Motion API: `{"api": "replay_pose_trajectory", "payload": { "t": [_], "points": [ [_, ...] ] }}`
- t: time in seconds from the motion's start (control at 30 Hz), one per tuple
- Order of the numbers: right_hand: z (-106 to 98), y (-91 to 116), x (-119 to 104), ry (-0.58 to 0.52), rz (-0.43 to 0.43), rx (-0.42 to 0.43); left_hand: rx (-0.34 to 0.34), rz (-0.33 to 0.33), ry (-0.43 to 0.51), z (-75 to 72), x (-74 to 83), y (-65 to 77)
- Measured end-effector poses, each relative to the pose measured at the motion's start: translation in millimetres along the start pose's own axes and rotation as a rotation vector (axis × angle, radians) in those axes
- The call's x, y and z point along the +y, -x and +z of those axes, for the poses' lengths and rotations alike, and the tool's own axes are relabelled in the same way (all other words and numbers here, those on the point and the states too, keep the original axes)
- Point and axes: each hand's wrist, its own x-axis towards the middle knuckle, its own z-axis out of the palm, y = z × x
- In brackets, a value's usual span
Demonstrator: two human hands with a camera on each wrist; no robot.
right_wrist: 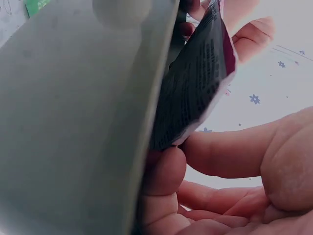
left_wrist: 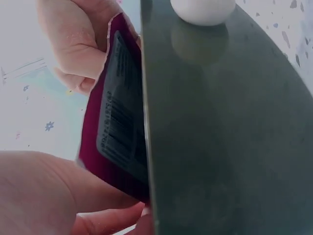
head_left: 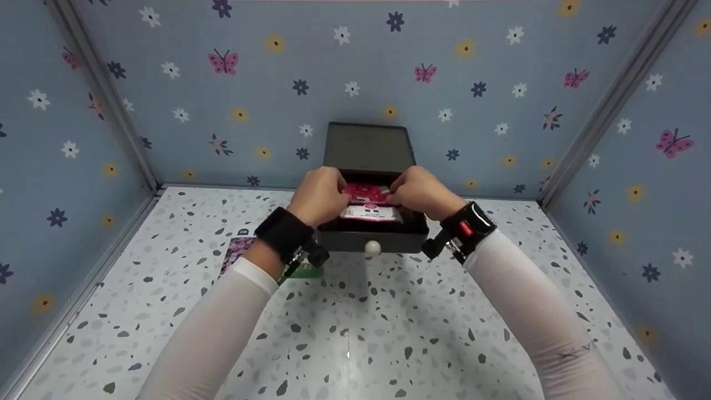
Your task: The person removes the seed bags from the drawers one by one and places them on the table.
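A dark grey metal box point(head_left: 333, 240) with a round white knob point(head_left: 372, 248) on its front stands with its lid point(head_left: 369, 147) raised. A flat pink-red packet point(head_left: 367, 192) is at the box opening, pinched at its left side by my left hand point(head_left: 319, 194) and at its right side by my right hand point(head_left: 423, 191). Its back, with a dark printed panel and barcode point(left_wrist: 117, 122), shows above the box rim in the left wrist view. Just in front of it in the box lies a white packet point(head_left: 373, 213) with pink print.
Partly hidden under my left wrist, a purple-flowered, green-edged item point(head_left: 236, 253) lies on the speckled white tabletop point(head_left: 355, 333). Blue panels point(head_left: 366, 66) printed with flowers and butterflies close in the back and both sides. The raised lid is near the back panel.
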Motion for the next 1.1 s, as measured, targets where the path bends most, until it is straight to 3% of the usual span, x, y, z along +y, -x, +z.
{"api": "replay_pose_trajectory", "payload": {
  "t": [0.2, 0.47, 0.63, 1.1],
  "points": [
    [0, 6, -2, -0.053, 0.033, -0.031, -0.004, -0.016, 0.038, -3.4, 0.1, 8.2],
    [7, 15, 2, -0.201, 0.050, -0.046, 0.000, -0.081, 0.098, -6.4, -1.8, 22.6],
    [10, 24, 1, -0.195, 0.033, -0.059, 0.028, -0.124, 0.116, -7.2, -2.8, 29.2],
    [20, 40, -11, -0.217, 0.011, -0.062, 0.029, -0.140, 0.172, -18.0, -6.7, 51.3]
  ]
}}
